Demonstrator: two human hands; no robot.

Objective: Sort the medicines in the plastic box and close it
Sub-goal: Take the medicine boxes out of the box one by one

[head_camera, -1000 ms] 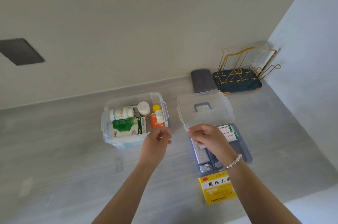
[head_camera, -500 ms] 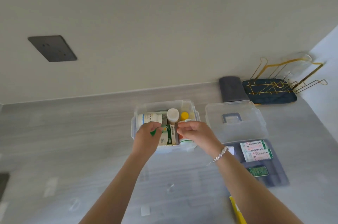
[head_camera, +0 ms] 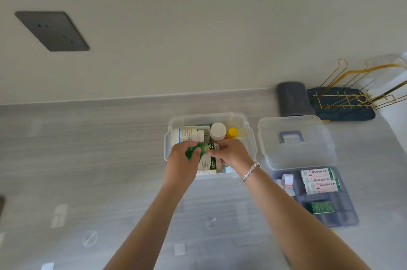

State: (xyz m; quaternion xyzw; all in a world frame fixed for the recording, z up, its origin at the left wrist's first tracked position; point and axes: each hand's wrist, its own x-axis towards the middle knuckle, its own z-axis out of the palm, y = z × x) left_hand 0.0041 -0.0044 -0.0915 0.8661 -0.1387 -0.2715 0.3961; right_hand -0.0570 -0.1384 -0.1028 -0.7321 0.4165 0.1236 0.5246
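Note:
A clear plastic box [head_camera: 250, 135] stands on the grey counter, holding a white bottle lying on its side [head_camera: 189, 134], a white-capped bottle [head_camera: 218, 130] and a yellow-capped bottle [head_camera: 232, 132]. My left hand [head_camera: 181, 165] and my right hand [head_camera: 232, 154] both hold a green and white medicine carton [head_camera: 206, 155] over the box's near half. The clear lid [head_camera: 295, 142] with a blue handle lies to the right of the box.
A blue divided tray [head_camera: 343, 214] near the lid carries two white sachet packs [head_camera: 320, 180], a green pack [head_camera: 322, 207] and a small tube. A dark roll [head_camera: 291, 99] and a gold wire rack [head_camera: 352, 91] stand at the back right. A dark wall plate [head_camera: 51, 30] sits high on the left.
My right hand left the tray area and joined my left hand over the box. Both hands now hold the green carton, which is raised and tilted. The view shifted left.

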